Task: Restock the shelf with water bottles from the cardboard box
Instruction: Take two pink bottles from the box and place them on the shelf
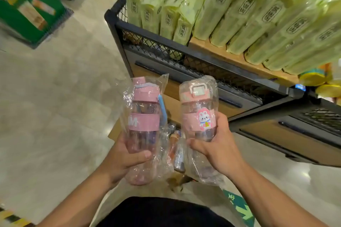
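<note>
My left hand [122,161] grips the lower half of a pink water bottle [144,114] with a blue strap, wrapped in a clear plastic bag. In my right hand [217,150] is a second pink bottle [198,114] with a rabbit sticker and a flip lid, also bagged. Both bottles are held upright in front of me, side by side. Below and between them the cardboard box [115,131] stands on the floor, with more bagged bottles [178,153] inside. The black-framed shelf [208,55] rises just beyond.
Several yellow-green plastic packs [230,9] fill the wooden shelf board. Black mesh panels and drawer fronts [203,86] lie under it. A green display stand [31,11] is at the far left across the tiled floor [55,107]. A green arrow floor sticker [241,208] lies by my right arm.
</note>
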Tool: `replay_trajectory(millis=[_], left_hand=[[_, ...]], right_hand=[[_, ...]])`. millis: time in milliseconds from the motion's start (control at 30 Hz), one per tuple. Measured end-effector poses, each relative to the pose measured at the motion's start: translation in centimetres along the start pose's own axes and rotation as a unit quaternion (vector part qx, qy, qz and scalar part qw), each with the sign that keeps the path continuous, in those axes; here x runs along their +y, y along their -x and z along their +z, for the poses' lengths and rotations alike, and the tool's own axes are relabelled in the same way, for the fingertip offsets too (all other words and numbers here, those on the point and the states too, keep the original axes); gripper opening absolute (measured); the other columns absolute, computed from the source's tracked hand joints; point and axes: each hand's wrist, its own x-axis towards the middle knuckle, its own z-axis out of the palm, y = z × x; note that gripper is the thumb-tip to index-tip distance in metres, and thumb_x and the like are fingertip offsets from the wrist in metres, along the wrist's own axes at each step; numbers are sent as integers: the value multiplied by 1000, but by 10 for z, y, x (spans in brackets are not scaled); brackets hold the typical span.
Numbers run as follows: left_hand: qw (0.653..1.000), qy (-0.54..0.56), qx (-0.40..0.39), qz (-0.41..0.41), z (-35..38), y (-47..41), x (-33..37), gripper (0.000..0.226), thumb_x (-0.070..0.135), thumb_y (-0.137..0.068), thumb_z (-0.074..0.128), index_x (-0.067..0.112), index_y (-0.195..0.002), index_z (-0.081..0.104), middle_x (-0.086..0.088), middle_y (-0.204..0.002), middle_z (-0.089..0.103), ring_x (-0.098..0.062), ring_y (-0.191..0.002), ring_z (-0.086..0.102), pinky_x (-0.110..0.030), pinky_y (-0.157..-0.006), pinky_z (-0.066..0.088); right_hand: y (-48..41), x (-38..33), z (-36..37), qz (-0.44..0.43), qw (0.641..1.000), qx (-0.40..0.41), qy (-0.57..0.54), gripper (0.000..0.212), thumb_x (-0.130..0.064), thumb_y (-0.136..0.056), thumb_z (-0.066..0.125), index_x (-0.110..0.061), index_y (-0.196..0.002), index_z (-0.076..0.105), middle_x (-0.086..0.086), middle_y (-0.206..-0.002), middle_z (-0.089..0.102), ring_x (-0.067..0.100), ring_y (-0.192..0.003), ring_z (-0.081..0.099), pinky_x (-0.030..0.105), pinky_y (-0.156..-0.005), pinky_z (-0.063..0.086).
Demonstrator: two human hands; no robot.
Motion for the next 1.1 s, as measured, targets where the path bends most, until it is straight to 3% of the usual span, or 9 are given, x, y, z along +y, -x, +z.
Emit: replay_trajectory(millis=[233, 367, 500, 600, 700, 767, 867, 1000, 1100], left_hand=[[993, -34, 59, 95, 39, 23, 43, 71, 8, -59, 81, 23, -122, 50, 8, -103, 75, -16, -95, 74, -28, -73, 59], [986, -45, 101, 127, 70, 31, 51, 78, 20, -55, 89, 25, -122, 49, 2, -106, 74, -23, -100, 73, -41, -84, 60], [976, -6, 145, 165, 117, 50, 48, 89, 20, -50, 91, 27, -127, 47, 2, -109, 74, -18, -99, 73, -32, -75, 59], [960, 45, 197, 195, 145, 66, 38, 96, 12, -44, 95, 19, -127, 48, -1, -112, 74, -20, -99, 73, -27, -74, 58], [942, 58, 247, 220, 164, 85, 31, 113, 36, -26, 102, 17, -125, 51, 4, -112, 75, -19, -101, 73, -24, -77, 57], [926, 90, 283, 231, 171, 101, 25, 118, 41, -21, 103, 15, -123, 51, 8, -110, 75, -14, -96, 74, -23, -74, 56], [903, 91, 336, 251, 179, 135, 18, 121, 47, -21, 103, 16, -125, 49, 13, -108, 75, -7, -90, 72, -19, -72, 53], [864, 90, 416, 271, 179, 188, 4, 87, 12, -47, 91, 21, -124, 51, 0, -112, 73, -9, -88, 71, -24, -70, 55], [823, 100, 485, 278, 173, 234, -12, 88, 15, -48, 91, 23, -126, 51, -2, -117, 69, -11, -88, 69, -25, -68, 54]], right_hand=[[24, -25, -32, -49, 998, 42, -15, 85, -11, -68, 91, -29, -130, 36, -8, -114, 60, 3, -95, 64, 22, -74, 50], [24, -32, -66, -84, 996, 14, -12, 84, -16, -68, 92, -27, -130, 37, -8, -114, 61, 1, -92, 63, 20, -71, 47], [23, -38, -104, -107, 993, -50, -5, 80, -17, -71, 90, -30, -129, 36, -6, -114, 60, 7, -95, 64, 24, -73, 50], [21, -44, -138, -119, 986, -112, 18, 84, -30, -55, 92, -35, -122, 43, -4, -112, 65, 6, -88, 68, 25, -73, 54], [12, -55, -172, -138, 977, -155, 50, 93, -29, -40, 90, -32, -122, 47, -1, -108, 68, 4, -82, 69, 18, -65, 49], [7, -64, -182, -163, 969, -170, 71, 104, -33, -29, 90, -28, -124, 48, 1, -108, 68, 13, -87, 70, 24, -71, 49], [12, -78, -161, -199, 956, -195, 91, 116, -34, -25, 92, -24, -129, 44, 3, -115, 65, 19, -97, 66, 33, -79, 48], [38, -88, -96, -263, 931, -243, 62, 137, -32, -11, 101, -16, -134, 44, -4, -104, 60, 23, -93, 65, 42, -92, 48], [78, -96, -53, -292, 909, -292, 55, 110, -10, -40, 101, -19, -132, 42, -13, -106, 57, 12, -97, 61, 28, -82, 44]])
